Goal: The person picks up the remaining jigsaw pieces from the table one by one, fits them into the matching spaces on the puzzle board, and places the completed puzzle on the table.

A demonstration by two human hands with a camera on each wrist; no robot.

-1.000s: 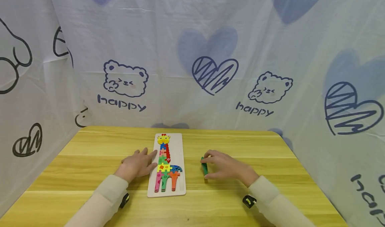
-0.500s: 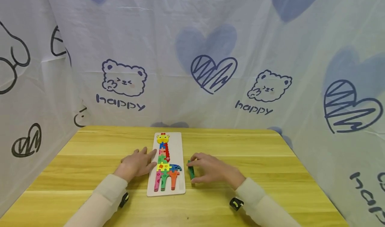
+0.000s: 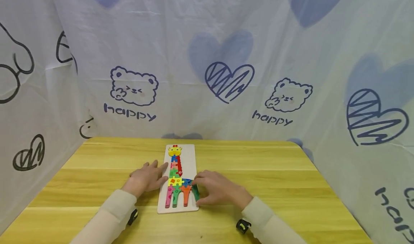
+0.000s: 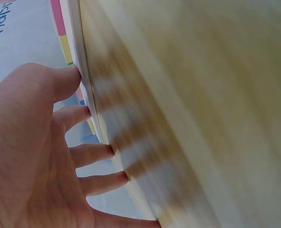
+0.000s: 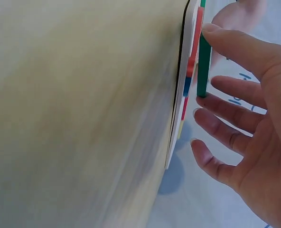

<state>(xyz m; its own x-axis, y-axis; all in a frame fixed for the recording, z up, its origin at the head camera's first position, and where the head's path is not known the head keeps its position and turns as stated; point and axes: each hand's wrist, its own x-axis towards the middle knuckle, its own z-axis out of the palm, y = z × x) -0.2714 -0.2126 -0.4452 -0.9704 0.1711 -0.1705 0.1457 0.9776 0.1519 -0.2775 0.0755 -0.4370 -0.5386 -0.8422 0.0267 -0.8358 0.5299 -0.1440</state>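
A white puzzle board [image 3: 189, 161] lies on the table, bearing a giraffe made of bright interlocking pieces. Spread and fairly straight, the fingers of my left hand [image 3: 145, 179] rest at its left side. In the left wrist view, the thumb and index fingertip touch the board's edge while the other fingertips meet the tabletop. My right hand [image 3: 218, 190] pinches a green puzzle piece [image 3: 195, 193] over the giraffe's rear, right of the orange leg piece [image 3: 185, 195]. The right wrist view shows this green piece slightly apart from the board's surface, between thumb and fingers.
The wooden table [image 3: 275, 172] extends on both sides of the board. Behind it hangs a pale cloth [image 3: 181, 104] printed with hearts and bears, with similar cloth at left and right. Each wrist carries a small black device [image 3: 243, 226].
My right hand has carried the green puzzle piece leftward, from the table area right of the board to above the board's lower right part. The left hand has stayed in place.
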